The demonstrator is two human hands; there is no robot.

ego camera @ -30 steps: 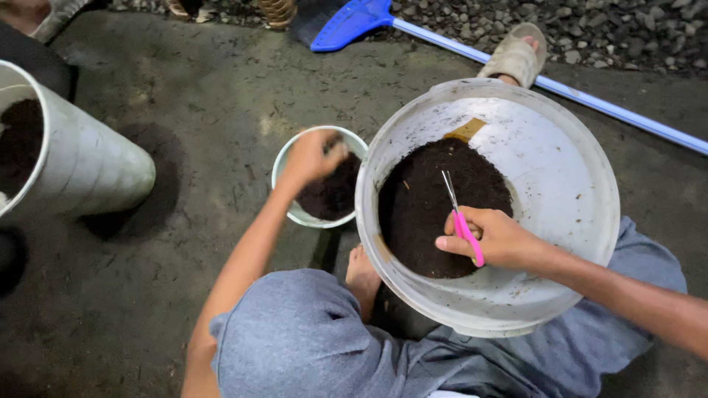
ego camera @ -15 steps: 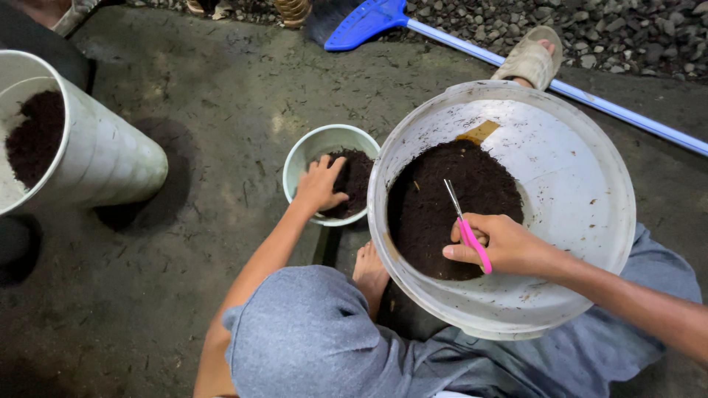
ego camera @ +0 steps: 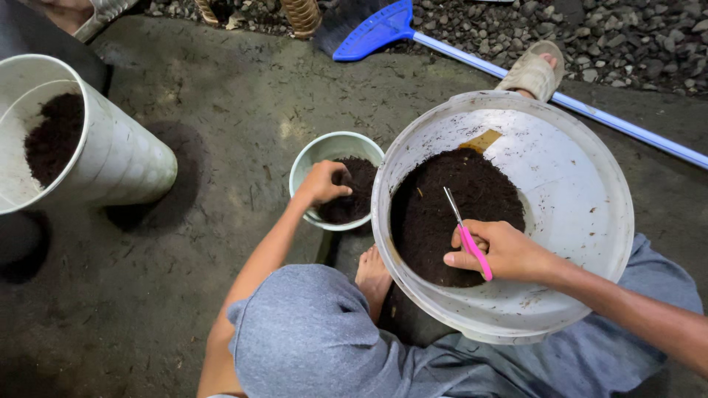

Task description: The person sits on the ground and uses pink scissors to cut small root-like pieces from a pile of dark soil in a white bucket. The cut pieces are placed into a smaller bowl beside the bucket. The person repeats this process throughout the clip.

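Note:
My left hand [ego camera: 323, 183] reaches into a small pale green pot [ego camera: 316, 152] of dark soil, its fingers curled into the soil [ego camera: 360, 193]. My right hand [ego camera: 509, 252] grips a thin metal tool with a pink handle [ego camera: 472, 249]. It holds the tool over the dark soil [ego camera: 450, 191] in a big white bucket [ego camera: 582, 191]. The tool's metal tip points up and to the left, just above that soil. The small pot stands touching the big bucket's left side.
A tall white bucket [ego camera: 118, 158] partly filled with soil stands at the left. A blue broom head [ego camera: 376, 29] with a long pale handle [ego camera: 605, 121] lies across the back, beside gravel [ego camera: 612, 33]. A sandalled foot [ego camera: 532, 72] rests behind the big bucket, and a bare foot [ego camera: 372, 274] is below the pot.
My left hand has moved from the small pot's rim down into its soil and curled its fingers. My right hand and the tool have stayed over the big bucket.

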